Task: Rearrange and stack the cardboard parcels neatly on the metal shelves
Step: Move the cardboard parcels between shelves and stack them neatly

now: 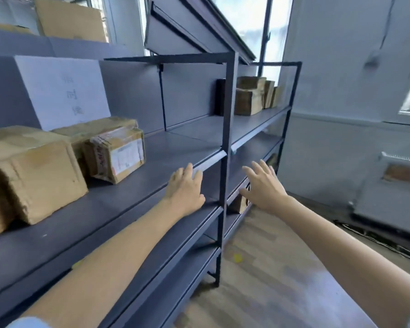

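Observation:
Dark grey metal shelves (152,162) run from the left foreground to the window. On the near shelf sit a large cardboard parcel (36,171) at far left and a smaller labelled parcel (117,153) tilted against another behind it. Several brown parcels (253,95) stand stacked at the far end of the same level. A small parcel (239,203) shows on a lower shelf. My left hand (185,188) hovers over the shelf's front edge, fingers straight, empty. My right hand (263,183) reaches forward past the upright post, fingers spread, holding nothing.
A white sheet with writing (64,91) leans on the shelf's back panel. More cardboard (69,20) lies on the top shelf. A vertical post (227,150) stands between my hands. Wooden floor (270,268) lies to the right, with a radiator (388,195) by the wall.

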